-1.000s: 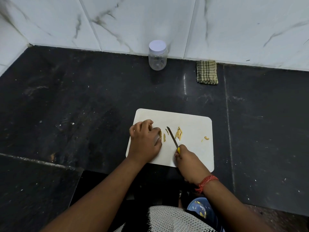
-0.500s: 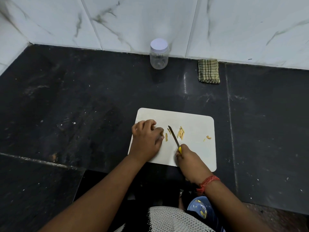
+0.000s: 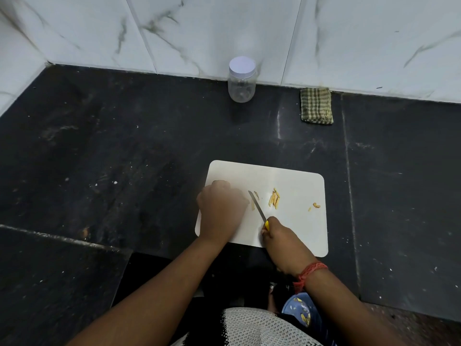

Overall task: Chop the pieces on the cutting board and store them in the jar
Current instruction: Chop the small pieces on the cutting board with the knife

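Note:
A white cutting board (image 3: 296, 228) lies on the dark counter. On it sit a small heap of yellow strips (image 3: 274, 198), a thin piece (image 3: 256, 195) by the blade, and two bits (image 3: 315, 206) near the right edge. My right hand (image 3: 284, 243) grips a small knife (image 3: 258, 208) with a yellow handle, blade pointing up-left on the board. My left hand (image 3: 220, 211) rests fisted on the board's left side, just left of the blade; whatever lies under its fingers is hidden. A clear jar (image 3: 242, 81) with a white lid stands closed by the wall.
A folded green checked cloth (image 3: 316, 106) lies by the wall, right of the jar. White marble tiles (image 3: 224, 33) back the black counter (image 3: 124, 158). A blue bowl (image 3: 303, 312) with yellow scraps sits low by my body.
My left hand has blurred and shifted slightly on the board; the knife blade stays close beside it. The cut strips and the jar have not moved.

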